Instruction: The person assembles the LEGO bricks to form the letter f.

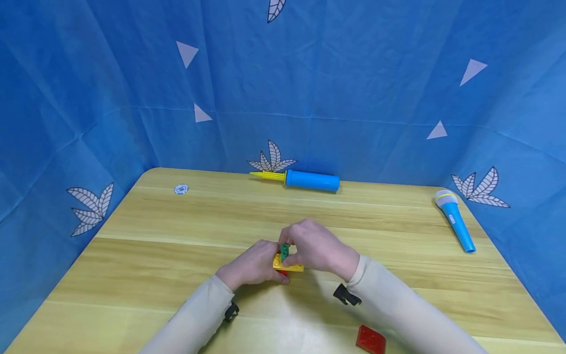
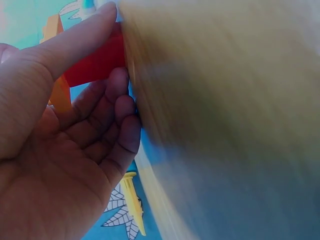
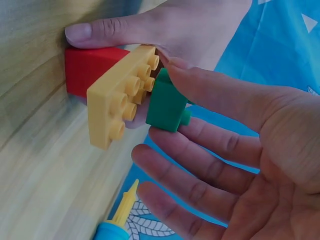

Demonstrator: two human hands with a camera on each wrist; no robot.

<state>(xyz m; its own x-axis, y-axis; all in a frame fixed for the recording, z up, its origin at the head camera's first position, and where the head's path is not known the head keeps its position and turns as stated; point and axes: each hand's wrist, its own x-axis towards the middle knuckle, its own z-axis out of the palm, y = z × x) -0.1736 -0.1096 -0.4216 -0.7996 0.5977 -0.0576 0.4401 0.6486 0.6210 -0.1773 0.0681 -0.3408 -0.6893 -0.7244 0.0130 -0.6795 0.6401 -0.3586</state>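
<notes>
In the head view, both hands meet over a small stack of toy building bricks on the wooden table. My left hand (image 1: 253,264) grips a red brick (image 3: 87,72) at the bottom, with its thumb along one side and fingers on the other. On that red brick sits a flat yellow brick (image 3: 100,111) with round studs. Between thumb and fingers, my right hand (image 1: 319,248) pinches a small green brick (image 3: 164,102) close against the yellow studs. Whether green and yellow are joined cannot be seen.
A flat red brick (image 1: 371,339) lies by the right forearm at the front. Along the back lies a blue and yellow hand pump (image 1: 311,181). A toy microphone (image 1: 457,223) is at the right edge, a round chip (image 1: 181,189) at the back left. Blue cloth (image 1: 309,73) hangs behind.
</notes>
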